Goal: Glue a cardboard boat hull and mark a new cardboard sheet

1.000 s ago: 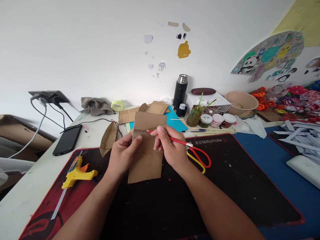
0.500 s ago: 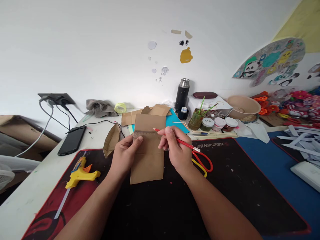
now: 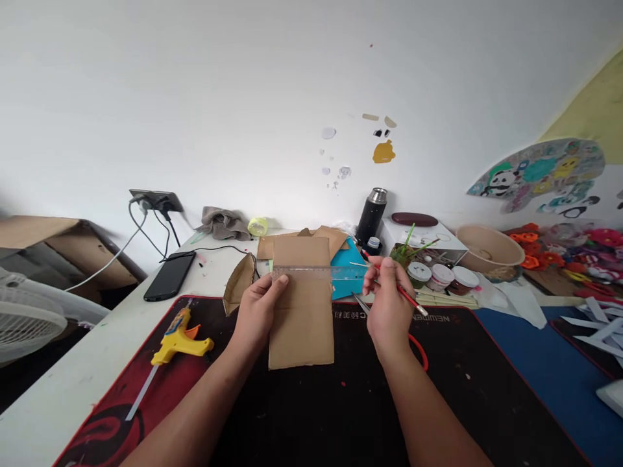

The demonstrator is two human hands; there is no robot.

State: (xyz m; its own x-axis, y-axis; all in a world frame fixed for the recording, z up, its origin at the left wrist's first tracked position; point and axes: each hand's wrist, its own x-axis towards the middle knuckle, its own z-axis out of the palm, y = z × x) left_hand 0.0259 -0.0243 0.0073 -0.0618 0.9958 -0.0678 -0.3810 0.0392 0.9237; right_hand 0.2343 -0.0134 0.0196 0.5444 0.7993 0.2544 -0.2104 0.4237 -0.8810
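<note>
My left hand [image 3: 256,311] presses a clear ruler [image 3: 316,273] across a flat brown cardboard piece [image 3: 302,311] that lies on the black desk mat [image 3: 487,389]. The thumb rests on the ruler's left end. My right hand [image 3: 388,305] hovers to the right of the cardboard and holds a red pencil [image 3: 406,295] with its tip pointing up and left, off the cardboard. Red-handled scissors [image 3: 417,350] lie on the mat under that hand, partly hidden by the wrist.
A yellow glue gun [image 3: 179,337] lies on the mat at left, and a black phone [image 3: 169,275] is plugged in beyond it. More cardboard pieces [image 3: 238,284], a blue sheet, a black flask [image 3: 370,214], paint pots [image 3: 440,275] and a beige bowl [image 3: 487,246] stand behind.
My right hand has drawn the pencil rightward along the ruler and off the cardboard's right edge. The view has tilted up and shifted left. My left hand keeps pressing the ruler.
</note>
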